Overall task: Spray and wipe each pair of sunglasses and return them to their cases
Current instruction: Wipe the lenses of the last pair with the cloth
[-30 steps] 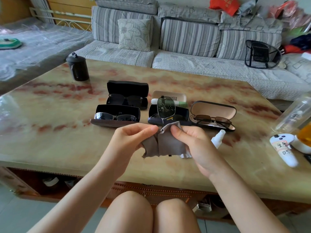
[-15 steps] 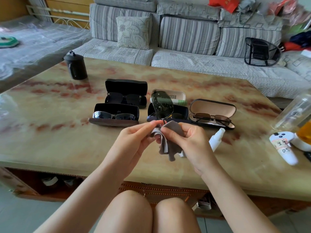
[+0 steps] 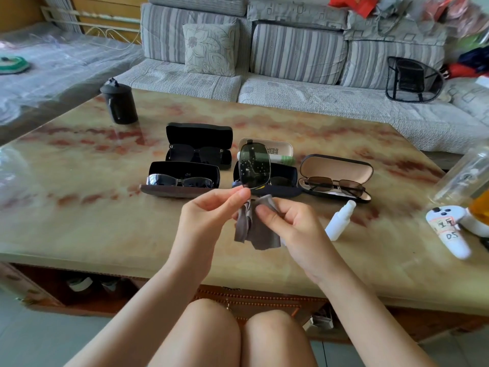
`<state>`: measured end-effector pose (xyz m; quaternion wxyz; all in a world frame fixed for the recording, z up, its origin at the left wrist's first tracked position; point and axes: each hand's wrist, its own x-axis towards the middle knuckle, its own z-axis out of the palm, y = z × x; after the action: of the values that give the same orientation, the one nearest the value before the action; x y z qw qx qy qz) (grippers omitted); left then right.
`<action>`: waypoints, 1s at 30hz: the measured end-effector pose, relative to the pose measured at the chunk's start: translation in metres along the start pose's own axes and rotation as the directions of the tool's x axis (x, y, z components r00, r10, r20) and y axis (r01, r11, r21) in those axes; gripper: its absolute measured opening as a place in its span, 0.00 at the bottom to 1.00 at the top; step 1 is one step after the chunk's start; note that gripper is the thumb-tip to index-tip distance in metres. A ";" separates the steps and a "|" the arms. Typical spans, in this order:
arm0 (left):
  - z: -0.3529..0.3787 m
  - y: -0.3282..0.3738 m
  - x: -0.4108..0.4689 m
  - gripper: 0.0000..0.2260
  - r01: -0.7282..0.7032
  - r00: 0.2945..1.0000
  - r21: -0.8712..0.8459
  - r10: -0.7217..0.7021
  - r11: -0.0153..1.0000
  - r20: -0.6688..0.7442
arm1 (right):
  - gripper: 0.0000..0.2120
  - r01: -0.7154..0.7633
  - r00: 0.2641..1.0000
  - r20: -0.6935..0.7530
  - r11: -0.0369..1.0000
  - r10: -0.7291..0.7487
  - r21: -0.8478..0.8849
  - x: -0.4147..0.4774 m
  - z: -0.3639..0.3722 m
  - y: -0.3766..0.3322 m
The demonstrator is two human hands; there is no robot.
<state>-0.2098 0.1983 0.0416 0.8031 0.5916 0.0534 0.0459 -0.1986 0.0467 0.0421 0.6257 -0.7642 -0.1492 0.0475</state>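
While the left hand (image 3: 211, 210) pinches one pair of sunglasses (image 3: 254, 165) upright above the near edge of the table (image 3: 105, 223), the right hand (image 3: 291, 223) curls round a grey cloth (image 3: 255, 233) just below it. Droplets speckle the lens (image 3: 255, 173), so I'd judge it sprayed, not yet wiped. A white spray bottle (image 3: 340, 221) lies just right. Beyond, a dark blue case (image 3: 284, 192), likely its own, stands open; a brown case (image 3: 172, 191), a tan-lined case (image 3: 336, 166) and a black case (image 3: 199, 132) each hold a pair.
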 end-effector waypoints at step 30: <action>-0.005 -0.011 -0.004 0.09 -0.166 0.985 0.177 0.156 0.970 0.067 | 0.13 -0.058 0.980 -0.167 0.963 0.105 0.265 -0.005 0.008 -0.009</action>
<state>-0.2144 0.1989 0.0304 0.7404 0.6660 -0.0119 0.0903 -0.2073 0.0547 0.0486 0.7283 -0.6828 -0.0531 0.0232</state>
